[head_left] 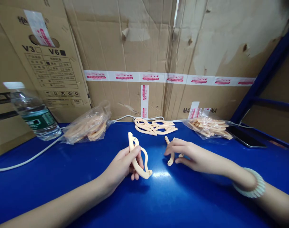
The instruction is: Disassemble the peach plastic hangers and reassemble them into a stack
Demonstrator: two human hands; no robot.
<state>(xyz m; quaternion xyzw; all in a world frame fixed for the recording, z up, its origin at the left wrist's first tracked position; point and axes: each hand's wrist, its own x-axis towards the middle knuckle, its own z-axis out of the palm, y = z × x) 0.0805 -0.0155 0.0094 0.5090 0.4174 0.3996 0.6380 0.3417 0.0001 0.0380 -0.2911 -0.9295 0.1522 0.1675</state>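
My left hand [124, 164] is closed around a cream plastic hook-shaped piece [138, 158], held upright just above the blue table [64, 177]. My right hand [189, 153] rests on the table to its right, fingers pinched on a smaller cream plastic piece [170, 152] that lies under them. A loose pile of the same cream pieces [155, 126] sits at the back centre, beyond both hands.
Two clear bags of cream pieces lie at back left [87, 126] and back right [209, 125]. A water bottle [33, 112] stands far left, a white cable [28, 158] runs along the table, a dark phone [245, 136] lies right. Cardboard boxes [144, 57] wall the back.
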